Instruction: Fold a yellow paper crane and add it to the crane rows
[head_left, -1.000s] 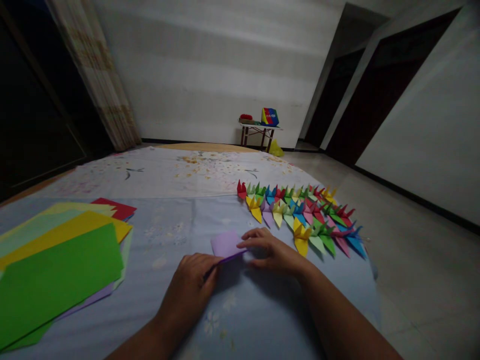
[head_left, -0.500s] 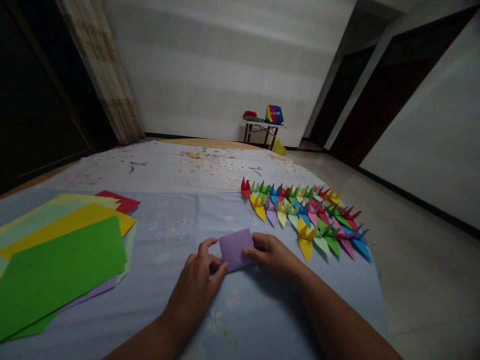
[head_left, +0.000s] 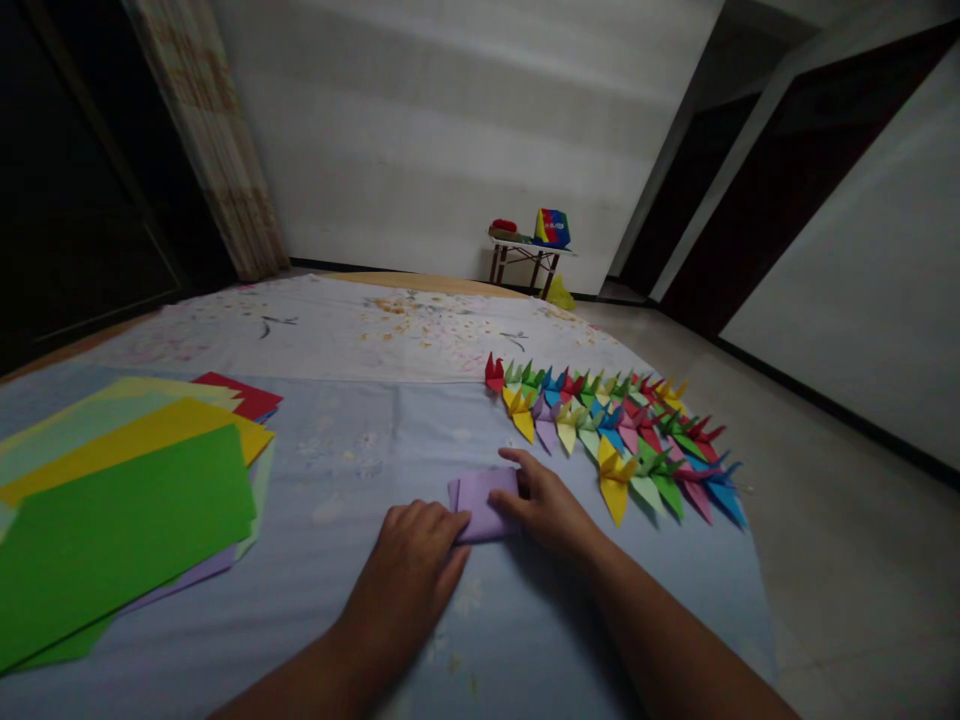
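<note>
A small folded purple paper [head_left: 486, 497] lies on the pale blue floral cloth [head_left: 352, 450] in front of me. My left hand [head_left: 416, 565] rests palm down with its fingertips pressing the paper's near left edge. My right hand [head_left: 547, 505] holds the paper's right side, thumb on top and fingers curled round the far edge. Both hands are closed on the paper. To the right, several folded paper cranes [head_left: 615, 430] in many colours lie in rows.
A fanned stack of coloured sheets [head_left: 127, 500], green on top, lies at the left. A white floral cloth [head_left: 360, 330] lies beyond. A small table [head_left: 529, 255] with coloured items stands by the far wall. Bare floor [head_left: 825, 520] runs along the right.
The purple paper, earlier a flatter open rectangle, is now folded smaller and pressed down. My left hand has moved onto its near edge; my right hand shifted to its right side.
</note>
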